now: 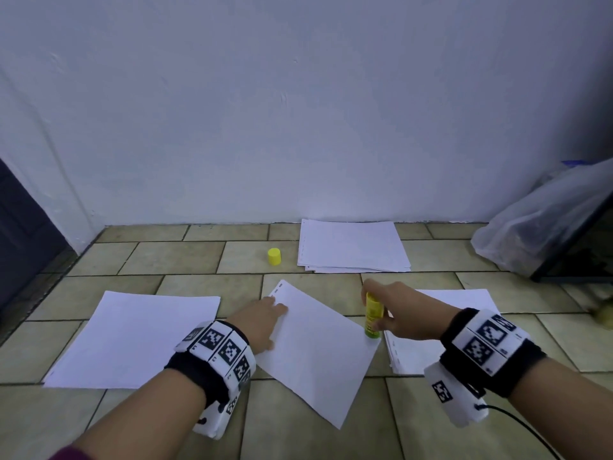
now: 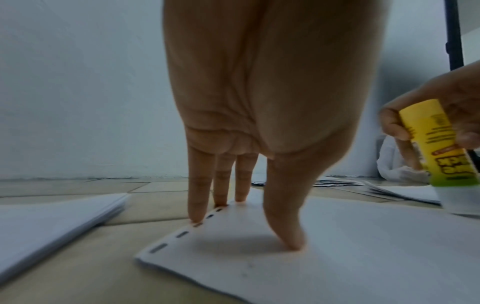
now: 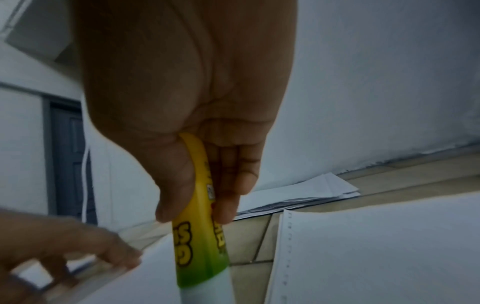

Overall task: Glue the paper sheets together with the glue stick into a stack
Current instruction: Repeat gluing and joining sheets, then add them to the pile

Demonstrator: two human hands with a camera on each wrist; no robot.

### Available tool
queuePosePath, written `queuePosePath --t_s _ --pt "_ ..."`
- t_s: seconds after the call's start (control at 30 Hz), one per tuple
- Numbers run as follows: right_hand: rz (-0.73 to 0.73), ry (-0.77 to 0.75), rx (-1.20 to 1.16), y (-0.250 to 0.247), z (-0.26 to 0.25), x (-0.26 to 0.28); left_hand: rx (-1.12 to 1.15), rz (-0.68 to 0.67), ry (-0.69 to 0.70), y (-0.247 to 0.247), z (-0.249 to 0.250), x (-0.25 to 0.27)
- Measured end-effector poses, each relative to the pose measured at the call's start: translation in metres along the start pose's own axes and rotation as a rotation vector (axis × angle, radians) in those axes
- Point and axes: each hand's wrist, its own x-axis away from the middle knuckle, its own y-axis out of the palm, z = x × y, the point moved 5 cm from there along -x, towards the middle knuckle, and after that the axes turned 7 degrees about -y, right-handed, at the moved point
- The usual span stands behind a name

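Note:
A white sheet with punched slots along one edge lies skewed on the tiled floor between my arms. My left hand presses it flat with straight fingers near its far left corner. My right hand grips the yellow-green glue stick, tip down on the sheet's right corner. The yellow cap stands on the floor further back.
A paper stack lies at the left, another under my right hand, a third by the wall. A plastic bag and a dark frame sit at the far right. A cable trails from my right wrist.

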Motion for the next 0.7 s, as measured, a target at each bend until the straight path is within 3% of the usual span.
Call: queuePosePath --t_s 0.1,0.27,0.33,0.43,0.6,0.7 --pt "0.077 0.034 -0.176 -0.011 0.015 0.004 -0.010 0.040 0.023 -0.002 -0.007 -0.001" --pt "0.465 0.007 -1.278 -0.042 0.020 0.012 0.069 0.047 0.019 -0.003 -0.016 0.001" --pt "0.539 0.004 -1.539 -0.044 0.013 0.007 0.117 0.058 0.020 -0.002 -0.020 0.002" --pt "0.557 0.057 -1.668 -0.038 -0.001 -0.010 0.176 0.094 0.012 0.001 -0.022 0.004" --pt "0.388 -0.005 -1.621 -0.016 -0.028 -0.053 0.192 0.091 0.016 0.000 -0.028 0.003" --pt "0.423 -0.029 -1.563 -0.009 -0.040 -0.084 0.192 0.080 0.025 0.001 -0.036 0.003"
